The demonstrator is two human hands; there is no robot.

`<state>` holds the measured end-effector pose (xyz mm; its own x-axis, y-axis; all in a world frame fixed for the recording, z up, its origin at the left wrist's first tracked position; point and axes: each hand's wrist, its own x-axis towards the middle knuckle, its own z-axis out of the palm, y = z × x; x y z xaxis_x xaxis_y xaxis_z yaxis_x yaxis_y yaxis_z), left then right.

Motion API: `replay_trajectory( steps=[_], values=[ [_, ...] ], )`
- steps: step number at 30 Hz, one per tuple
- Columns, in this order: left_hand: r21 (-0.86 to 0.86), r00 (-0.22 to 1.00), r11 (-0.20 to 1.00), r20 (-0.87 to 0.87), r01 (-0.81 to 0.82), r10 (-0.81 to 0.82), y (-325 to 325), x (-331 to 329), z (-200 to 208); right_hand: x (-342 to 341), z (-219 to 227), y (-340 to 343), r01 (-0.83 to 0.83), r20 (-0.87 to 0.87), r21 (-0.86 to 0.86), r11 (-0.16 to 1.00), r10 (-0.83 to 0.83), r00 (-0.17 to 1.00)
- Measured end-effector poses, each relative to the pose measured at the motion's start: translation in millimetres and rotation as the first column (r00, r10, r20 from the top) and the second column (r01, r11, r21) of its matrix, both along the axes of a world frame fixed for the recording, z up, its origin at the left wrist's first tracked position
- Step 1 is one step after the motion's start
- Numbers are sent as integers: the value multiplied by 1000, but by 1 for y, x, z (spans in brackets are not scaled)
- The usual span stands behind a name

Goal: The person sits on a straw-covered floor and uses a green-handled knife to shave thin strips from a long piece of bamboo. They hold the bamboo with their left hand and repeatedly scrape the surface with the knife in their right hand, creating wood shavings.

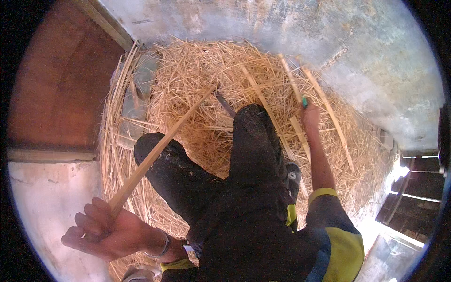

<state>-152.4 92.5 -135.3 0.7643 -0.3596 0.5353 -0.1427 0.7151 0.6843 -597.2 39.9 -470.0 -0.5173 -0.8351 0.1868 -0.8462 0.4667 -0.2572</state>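
My left hand [105, 230] is closed around the near end of a long, pale bamboo strip [162, 143]. The strip slants up and away over my left knee, its far tip beside a dark metal blade [225, 104]. This blade stands out past my right knee; its other end is hidden by the leg. Out to the right, my right hand [310, 117] is closed on a second bamboo strip [288, 75], which points away from me. Something small and green [304, 102] shows at its fingertips; I cannot make out what it is.
A thick layer of pale shavings [197, 66] covers the floor around my legs. More strips [329, 117] lie on it at the right, and a bundle of long thin ones [115, 108] lies at the left. A grey wall [282, 28] and a brown door panel [61, 89] enclose the spot.
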Motion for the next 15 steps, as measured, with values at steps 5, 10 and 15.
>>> replay_trajectory(
  steps=[5, 10, 15],
  values=[
    [-41, 993, 992, -21, 119, -120, 2, 7, -4, 27, -122, 13, -176, 163, 283, 943, 133, 978],
    [16, 995, 995, 22, 98, -98, 3, 15, -3, 54, -153, 25, -7, 211, 241, 970, -45, 976],
    [26, 998, 998, 10, 57, -57, 1, 15, 0, 50, -133, 24, -20, 282, 302, 953, -69, 957]
  ],
)
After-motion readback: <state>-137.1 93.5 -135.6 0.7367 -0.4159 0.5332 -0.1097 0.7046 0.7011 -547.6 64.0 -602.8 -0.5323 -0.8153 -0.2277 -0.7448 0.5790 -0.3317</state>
